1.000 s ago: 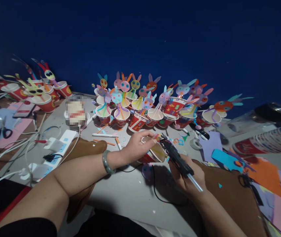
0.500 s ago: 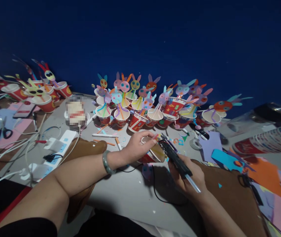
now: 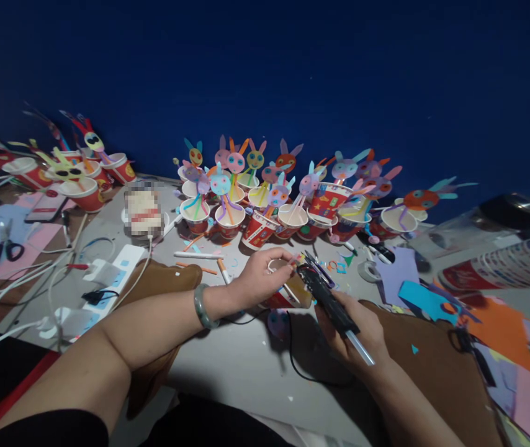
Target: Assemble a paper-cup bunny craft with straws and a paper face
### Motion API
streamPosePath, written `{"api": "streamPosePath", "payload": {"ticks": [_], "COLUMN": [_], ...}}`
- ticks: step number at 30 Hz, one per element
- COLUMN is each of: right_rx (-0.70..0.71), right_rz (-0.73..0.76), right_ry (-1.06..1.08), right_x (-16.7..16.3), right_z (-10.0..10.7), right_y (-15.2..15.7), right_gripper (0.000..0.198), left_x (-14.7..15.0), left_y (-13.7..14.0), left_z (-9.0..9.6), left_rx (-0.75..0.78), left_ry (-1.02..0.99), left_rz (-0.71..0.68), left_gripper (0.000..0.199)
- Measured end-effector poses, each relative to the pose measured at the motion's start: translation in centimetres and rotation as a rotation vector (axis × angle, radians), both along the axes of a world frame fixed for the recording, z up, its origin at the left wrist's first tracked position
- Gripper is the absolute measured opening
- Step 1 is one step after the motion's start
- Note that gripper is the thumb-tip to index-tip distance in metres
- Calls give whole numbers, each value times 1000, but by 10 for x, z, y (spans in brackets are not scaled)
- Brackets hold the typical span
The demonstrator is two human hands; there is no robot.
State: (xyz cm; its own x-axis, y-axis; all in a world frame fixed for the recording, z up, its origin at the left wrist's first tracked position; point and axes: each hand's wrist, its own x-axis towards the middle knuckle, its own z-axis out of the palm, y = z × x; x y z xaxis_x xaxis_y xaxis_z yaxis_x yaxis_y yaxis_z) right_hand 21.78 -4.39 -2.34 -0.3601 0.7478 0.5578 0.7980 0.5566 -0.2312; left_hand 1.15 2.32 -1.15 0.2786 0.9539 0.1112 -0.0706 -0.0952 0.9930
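My right hand (image 3: 360,332) is closed around a black hot glue gun (image 3: 332,301), with a clear glue stick (image 3: 360,347) poking out of its rear end. The gun's nozzle points up and left, close to the fingertips of my left hand (image 3: 265,273). Those fingertips pinch a small pinkish-yellow piece (image 3: 298,261), too small to make out fully. Behind and below the hands is a red paper cup (image 3: 300,290) with its mouth showing, partly covered by them. A pale purple paper face (image 3: 278,323) lies just below that cup.
Several red paper cups with paper rabbit heads (image 3: 221,183) crowd along the blue wall. At left are a white power strip (image 3: 118,273), cables and scissors (image 3: 2,251). On the right lie stacked cups (image 3: 502,267), black-handled scissors (image 3: 476,354), tape (image 3: 368,271) and coloured paper (image 3: 502,329).
The glue gun in my right hand has shifted slightly left, its nozzle closer to my left fingertips. My left hand has hardly moved.
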Motion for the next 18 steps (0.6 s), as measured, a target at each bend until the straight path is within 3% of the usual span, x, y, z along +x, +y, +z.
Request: {"api": "streamPosePath", "payload": {"ticks": [14,18], "right_rx": [-4,26], "right_rz": [63,-63], "right_ry": [22,15], "right_x": [1,7], "right_z": [5,0], "right_y": [1,2], "right_gripper": [21,22], "left_x": [1,-2], "left_y": [-1,0], "left_z": [-1,2], "left_rx": [-18,-38], "left_ry": [5,19], "left_rz": [16,8], "left_gripper": [17,22]}}
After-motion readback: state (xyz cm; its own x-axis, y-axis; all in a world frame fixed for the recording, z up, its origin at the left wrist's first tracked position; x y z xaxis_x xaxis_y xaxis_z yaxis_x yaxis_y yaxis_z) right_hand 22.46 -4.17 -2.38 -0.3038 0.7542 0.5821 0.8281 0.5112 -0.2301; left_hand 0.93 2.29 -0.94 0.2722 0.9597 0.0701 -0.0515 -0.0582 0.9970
